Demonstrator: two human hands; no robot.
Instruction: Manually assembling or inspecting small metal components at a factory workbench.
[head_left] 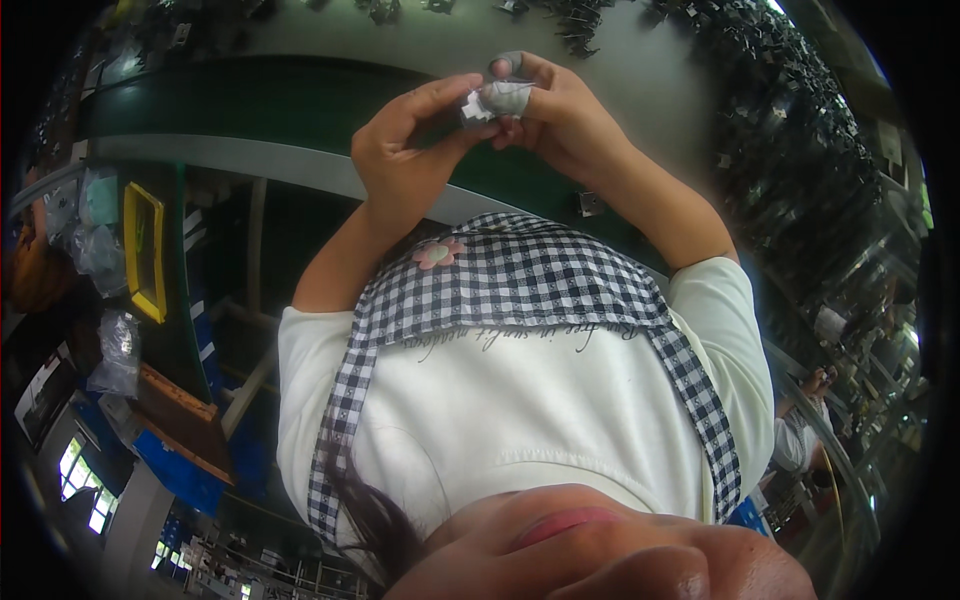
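I see both hands raised together above the green-edged work surface (250, 100), meeting near the top of the view. My left hand (405, 140) pinches one side of a small crumpled silvery-grey piece (495, 100), thumb and forefinger closed tight on it. My right hand (560, 115) holds the other side, its fingers curled in around it, and a grey cover (508, 63) sits on a raised fingertip there. The piece is in mid-air between the two hands, clear of the surface.

Below the hands lies a white shirt with a black-and-white checked apron (520, 280) and a small pink flower patch (438, 253).

I judge the grip slight: only fingertips hold the piece, so a twist or a slackened pinch could drop it onto the apron or off the edge of the surface. The finger cover may also dull the feel.

Much is hard to read. The fingers hide most of the piece, so I cannot tell its true shape or material. The dark metal parts (760, 100) heaped on the grey surface are blurred. Clear plastic bags (110, 350) and a yellow-framed tray (145, 250) at the left bend toward the rim.
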